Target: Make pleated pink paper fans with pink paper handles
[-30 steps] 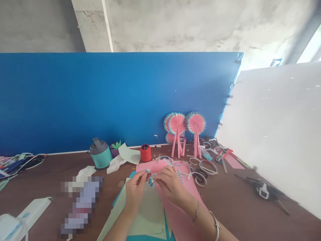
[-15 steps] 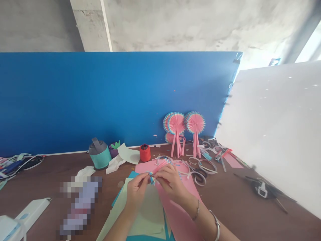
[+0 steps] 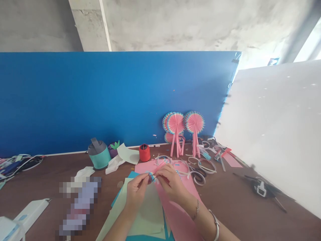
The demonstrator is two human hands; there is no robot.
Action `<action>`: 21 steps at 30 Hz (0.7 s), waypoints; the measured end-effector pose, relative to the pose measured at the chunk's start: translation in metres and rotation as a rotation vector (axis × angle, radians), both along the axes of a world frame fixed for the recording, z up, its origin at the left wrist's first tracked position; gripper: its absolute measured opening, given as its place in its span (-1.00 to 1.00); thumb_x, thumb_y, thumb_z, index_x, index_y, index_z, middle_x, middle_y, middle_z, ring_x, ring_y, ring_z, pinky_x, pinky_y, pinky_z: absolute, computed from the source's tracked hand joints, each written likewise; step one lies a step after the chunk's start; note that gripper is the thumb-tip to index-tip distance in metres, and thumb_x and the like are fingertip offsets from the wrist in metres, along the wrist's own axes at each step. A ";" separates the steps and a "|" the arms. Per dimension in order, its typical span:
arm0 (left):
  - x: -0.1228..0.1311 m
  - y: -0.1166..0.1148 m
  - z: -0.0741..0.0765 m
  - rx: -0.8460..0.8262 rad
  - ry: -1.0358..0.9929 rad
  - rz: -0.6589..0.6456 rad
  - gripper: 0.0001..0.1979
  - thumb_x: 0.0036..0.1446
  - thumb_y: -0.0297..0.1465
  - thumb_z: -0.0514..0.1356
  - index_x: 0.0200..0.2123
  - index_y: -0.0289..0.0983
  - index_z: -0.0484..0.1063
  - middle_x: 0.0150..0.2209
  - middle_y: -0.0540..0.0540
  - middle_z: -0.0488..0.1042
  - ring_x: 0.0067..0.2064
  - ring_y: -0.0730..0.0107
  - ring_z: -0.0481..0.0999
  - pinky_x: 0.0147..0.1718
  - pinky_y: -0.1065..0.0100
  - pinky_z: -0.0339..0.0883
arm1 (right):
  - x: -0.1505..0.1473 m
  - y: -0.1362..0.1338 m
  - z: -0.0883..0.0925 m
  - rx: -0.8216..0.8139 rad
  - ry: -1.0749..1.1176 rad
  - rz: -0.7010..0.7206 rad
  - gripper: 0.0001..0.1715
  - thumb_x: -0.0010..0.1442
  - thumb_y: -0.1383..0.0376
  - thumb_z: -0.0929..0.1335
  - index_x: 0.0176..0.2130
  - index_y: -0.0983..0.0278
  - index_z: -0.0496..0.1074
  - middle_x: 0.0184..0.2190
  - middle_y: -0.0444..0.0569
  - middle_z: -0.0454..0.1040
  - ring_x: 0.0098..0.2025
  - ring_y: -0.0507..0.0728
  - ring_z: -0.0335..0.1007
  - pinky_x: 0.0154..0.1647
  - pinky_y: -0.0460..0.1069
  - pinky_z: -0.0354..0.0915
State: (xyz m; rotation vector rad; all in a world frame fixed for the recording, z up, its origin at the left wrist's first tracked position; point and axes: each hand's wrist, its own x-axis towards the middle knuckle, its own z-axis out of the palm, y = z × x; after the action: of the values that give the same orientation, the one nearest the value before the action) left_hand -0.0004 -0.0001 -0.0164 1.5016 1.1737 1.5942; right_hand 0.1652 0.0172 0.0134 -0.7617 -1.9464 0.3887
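Both my hands meet over the paper sheets, pinching a folded paper strip point(image 3: 160, 166) that is pink with a blue and white edge. My left hand point(image 3: 136, 190) grips its near blue end between thumb and fingertips. My right hand point(image 3: 173, 184) is closed just beside it, its fingertips touching the same end and covering part of the strip. A thin dark line shows between the fingertips, too small to name. Below lie a pale green sheet point(image 3: 147, 211) and a pink sheet point(image 3: 179, 214). Several round pink pleated paper fans point(image 3: 176, 123) lean against the blue board.
A red thread spool point(image 3: 144, 153) and a teal pot point(image 3: 99, 157) stand at the back. Coils of white strip point(image 3: 207, 166) and a red-handled cutter point(image 3: 222, 154) lie to the right. A power strip point(image 3: 30, 217) is at the left, a black cable tool point(image 3: 260, 189) far right.
The fingertips have shifted slightly at the strip's blue end, and its pink length shows a little more clearly. Both hands keep their grip; the view has moved very slightly.
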 end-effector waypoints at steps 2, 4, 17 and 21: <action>0.000 0.000 0.001 -0.010 -0.007 -0.007 -0.75 0.05 -0.25 0.21 -0.34 -0.30 0.58 -0.37 -0.13 0.62 -0.37 0.29 0.59 -0.32 0.35 0.51 | 0.000 0.000 -0.001 -0.004 0.004 -0.002 -0.76 0.23 0.43 0.24 -0.28 0.20 0.46 -0.34 -0.04 0.52 -0.23 0.13 0.35 -0.21 0.04 0.27; 0.000 -0.001 0.002 -0.020 -0.012 -0.010 -0.74 0.05 -0.24 0.21 -0.33 -0.30 0.58 -0.36 -0.13 0.62 -0.36 0.28 0.59 -0.31 0.34 0.52 | 0.000 0.000 -0.001 -0.004 0.006 -0.005 -0.76 0.23 0.43 0.24 -0.29 0.20 0.46 -0.35 -0.04 0.52 -0.25 0.13 0.35 -0.22 0.04 0.27; 0.001 -0.001 0.002 -0.018 -0.048 -0.021 -0.71 0.04 -0.20 0.22 -0.34 -0.31 0.60 -0.39 -0.12 0.62 -0.38 0.28 0.58 -0.32 0.31 0.54 | 0.001 0.002 -0.002 0.039 0.010 -0.001 -0.77 0.24 0.42 0.24 -0.27 0.20 0.47 -0.35 -0.04 0.52 -0.26 0.12 0.35 -0.23 0.04 0.26; 0.001 0.000 0.001 -0.021 -0.058 -0.021 -0.72 0.04 -0.22 0.23 -0.33 -0.30 0.60 -0.39 -0.11 0.62 -0.37 0.29 0.58 -0.31 0.31 0.54 | 0.002 0.003 -0.002 0.044 0.006 0.002 -0.76 0.26 0.40 0.24 -0.28 0.19 0.48 -0.37 -0.06 0.52 -0.28 0.11 0.34 -0.23 0.05 0.25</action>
State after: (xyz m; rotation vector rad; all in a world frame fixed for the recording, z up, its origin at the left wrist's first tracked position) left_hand 0.0004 -0.0005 -0.0151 1.4406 1.1353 1.5962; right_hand 0.1668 0.0197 0.0116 -0.7299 -1.9440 0.3479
